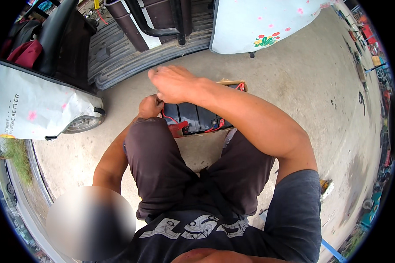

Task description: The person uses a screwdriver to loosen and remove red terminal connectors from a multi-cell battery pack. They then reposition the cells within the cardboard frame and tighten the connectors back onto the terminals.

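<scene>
A pack of black batteries [191, 117] with red wires sits on the floor in a cardboard box [227, 82], just beyond my knees. My left hand [150, 106] is at the box's left end beside a red wire, fingers curled closed; what they grip is too small to make out. My right hand [173, 83] is raised just above and beyond it, fingers bent and pressed together, their contents hidden. My right forearm crosses over the batteries and hides part of them. A red piece [178, 128] lies at the pack's near left corner.
A vehicle's ribbed footboard [114, 70] is ahead, between white flower-printed covers [267, 22] [35, 101], with a wheel [81, 125] under the left one. Concrete floor [303, 74] surrounds the box. Tools and clutter [368, 65] line the far right; grass [17, 162] edges the left.
</scene>
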Demonstrator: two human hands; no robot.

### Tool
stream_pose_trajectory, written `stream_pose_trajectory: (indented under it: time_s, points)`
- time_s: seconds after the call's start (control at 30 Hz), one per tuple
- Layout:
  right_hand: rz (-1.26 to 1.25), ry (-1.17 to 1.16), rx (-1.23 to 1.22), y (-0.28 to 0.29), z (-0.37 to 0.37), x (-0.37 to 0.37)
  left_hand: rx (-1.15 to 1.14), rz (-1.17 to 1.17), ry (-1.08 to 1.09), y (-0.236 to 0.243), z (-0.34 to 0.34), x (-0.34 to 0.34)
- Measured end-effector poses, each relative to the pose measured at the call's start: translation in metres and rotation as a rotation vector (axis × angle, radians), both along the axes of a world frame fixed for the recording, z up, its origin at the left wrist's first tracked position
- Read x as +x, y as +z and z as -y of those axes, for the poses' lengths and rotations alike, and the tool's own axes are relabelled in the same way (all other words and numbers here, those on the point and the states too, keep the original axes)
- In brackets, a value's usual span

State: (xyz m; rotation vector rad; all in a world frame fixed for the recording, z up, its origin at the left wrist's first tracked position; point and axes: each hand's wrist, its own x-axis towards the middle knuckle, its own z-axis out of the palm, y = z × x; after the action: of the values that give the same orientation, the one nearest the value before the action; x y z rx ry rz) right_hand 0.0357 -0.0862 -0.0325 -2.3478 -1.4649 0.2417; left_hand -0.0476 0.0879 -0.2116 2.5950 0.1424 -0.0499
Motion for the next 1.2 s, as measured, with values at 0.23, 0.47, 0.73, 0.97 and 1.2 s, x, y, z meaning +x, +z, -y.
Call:
stream_pose_trajectory:
  time_s: [0.23,0.47,0.73,0.97,1.2]
  points:
    - [0.001,0.001,-0.008,0.007,0.002,0.001,0.092,-0.081,-0.037,-0.008,-0.003,0.006]
    - [-0.037,-0.055,-0.024,0.005,0.003,0.002,0.121,-0.072,-0.026,-0.008,0.004,0.010]
    - [-0.001,0.011,-0.038,0.005,0.004,-0.001,0.221,-0.030,-0.012,-0.011,0.003,0.010]
    - [0.010,-0.002,-0.082,0.016,0.005,-0.001,0.195,-0.096,-0.036,0.000,0.003,0.009]
    - [-0.013,-0.059,-0.036,0.003,0.005,0.001,0.196,-0.132,-0.046,0.001,0.007,0.013]
